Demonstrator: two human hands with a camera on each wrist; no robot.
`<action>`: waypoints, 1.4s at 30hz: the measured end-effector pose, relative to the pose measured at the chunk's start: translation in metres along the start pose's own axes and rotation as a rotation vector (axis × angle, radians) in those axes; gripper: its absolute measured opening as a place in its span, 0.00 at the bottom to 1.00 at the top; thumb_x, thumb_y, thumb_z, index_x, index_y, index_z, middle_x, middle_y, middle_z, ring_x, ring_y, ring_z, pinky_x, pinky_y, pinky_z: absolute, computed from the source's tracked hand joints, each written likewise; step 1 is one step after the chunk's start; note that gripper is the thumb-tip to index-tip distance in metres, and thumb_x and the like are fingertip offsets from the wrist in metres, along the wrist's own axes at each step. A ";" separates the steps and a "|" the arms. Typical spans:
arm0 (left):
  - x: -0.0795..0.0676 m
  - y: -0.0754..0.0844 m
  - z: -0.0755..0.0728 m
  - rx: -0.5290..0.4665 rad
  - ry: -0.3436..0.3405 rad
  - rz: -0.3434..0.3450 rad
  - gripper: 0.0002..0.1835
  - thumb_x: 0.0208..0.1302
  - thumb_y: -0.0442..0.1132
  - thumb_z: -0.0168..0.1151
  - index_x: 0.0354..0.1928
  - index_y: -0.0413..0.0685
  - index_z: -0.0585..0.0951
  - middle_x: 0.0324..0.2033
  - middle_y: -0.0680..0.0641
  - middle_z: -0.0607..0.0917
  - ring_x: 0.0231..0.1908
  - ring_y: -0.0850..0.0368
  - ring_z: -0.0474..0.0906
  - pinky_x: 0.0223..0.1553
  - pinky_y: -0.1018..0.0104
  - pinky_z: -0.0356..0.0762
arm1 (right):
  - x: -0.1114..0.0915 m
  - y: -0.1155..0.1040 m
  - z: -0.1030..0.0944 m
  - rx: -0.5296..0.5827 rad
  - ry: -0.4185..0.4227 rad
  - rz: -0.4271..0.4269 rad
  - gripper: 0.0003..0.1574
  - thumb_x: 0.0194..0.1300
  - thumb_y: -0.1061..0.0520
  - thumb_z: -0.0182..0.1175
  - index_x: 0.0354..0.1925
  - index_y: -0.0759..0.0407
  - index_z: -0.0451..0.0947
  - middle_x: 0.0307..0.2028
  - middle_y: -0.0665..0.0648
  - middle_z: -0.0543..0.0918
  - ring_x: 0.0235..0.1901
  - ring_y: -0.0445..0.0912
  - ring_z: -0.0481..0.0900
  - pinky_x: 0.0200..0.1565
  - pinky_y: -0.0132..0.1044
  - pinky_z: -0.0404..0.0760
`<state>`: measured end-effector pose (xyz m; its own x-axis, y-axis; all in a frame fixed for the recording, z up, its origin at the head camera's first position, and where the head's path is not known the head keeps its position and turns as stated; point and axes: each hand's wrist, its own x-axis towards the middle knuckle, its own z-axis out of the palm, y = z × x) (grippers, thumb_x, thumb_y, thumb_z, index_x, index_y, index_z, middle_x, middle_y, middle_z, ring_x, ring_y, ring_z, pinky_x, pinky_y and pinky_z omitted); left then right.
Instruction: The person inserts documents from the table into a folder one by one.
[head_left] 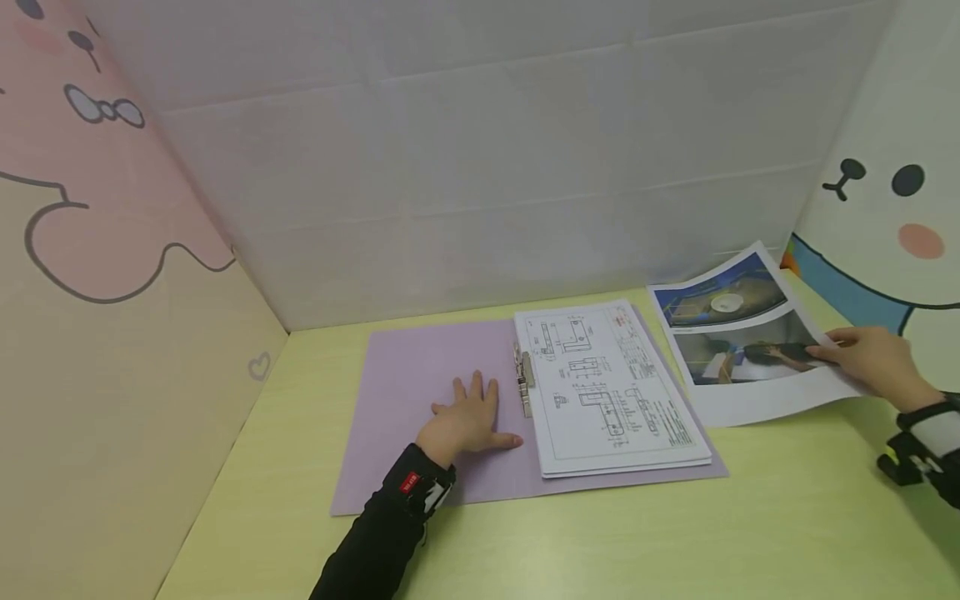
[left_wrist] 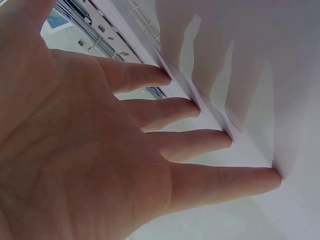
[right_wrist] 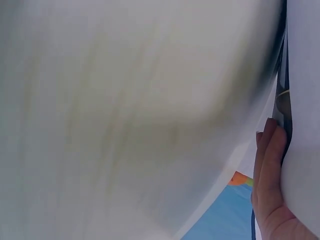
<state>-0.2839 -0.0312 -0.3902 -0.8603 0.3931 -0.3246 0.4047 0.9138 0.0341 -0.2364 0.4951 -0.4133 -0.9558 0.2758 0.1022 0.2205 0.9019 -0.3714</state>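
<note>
A lilac folder (head_left: 420, 358) lies spread on the table. My left hand (head_left: 468, 423) rests on its left cover, fingers spread; the left wrist view has the fingertips (left_wrist: 272, 176) against the cover. Along the fold, a metal ring clip (head_left: 525, 383) stands at the left edge of a stack of technical drawings (head_left: 555, 446) on the other cover. My right hand (head_left: 873, 362) pinches the right edge of a printed sheet (head_left: 757, 400) with two photos. That sheet is tilted and bowed, right of the folder; in the right wrist view it partly covers the hand (right_wrist: 272, 185).
The pale yellow-green table (head_left: 600, 542) reaches back to a white sheeted wall (head_left: 487, 183). Panels with cartoon animals stand at the left (head_left: 112, 233) and right (head_left: 862, 242). Each wrist wears a dark strap with a device on it.
</note>
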 end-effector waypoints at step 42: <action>-0.005 0.002 -0.006 -0.011 0.000 0.005 0.58 0.48 0.73 0.54 0.72 0.42 0.50 0.71 0.33 0.47 0.66 0.29 0.41 0.49 0.22 0.57 | -0.016 -0.007 -0.015 0.115 -0.020 0.082 0.44 0.61 0.41 0.54 0.49 0.85 0.65 0.45 0.86 0.69 0.32 0.64 0.72 0.28 0.49 0.71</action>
<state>-0.2802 -0.0305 -0.3827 -0.8580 0.3978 -0.3249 0.4057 0.9128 0.0462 -0.2199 0.4892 -0.3980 -0.9395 0.3391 0.0495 0.2751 0.8324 -0.4811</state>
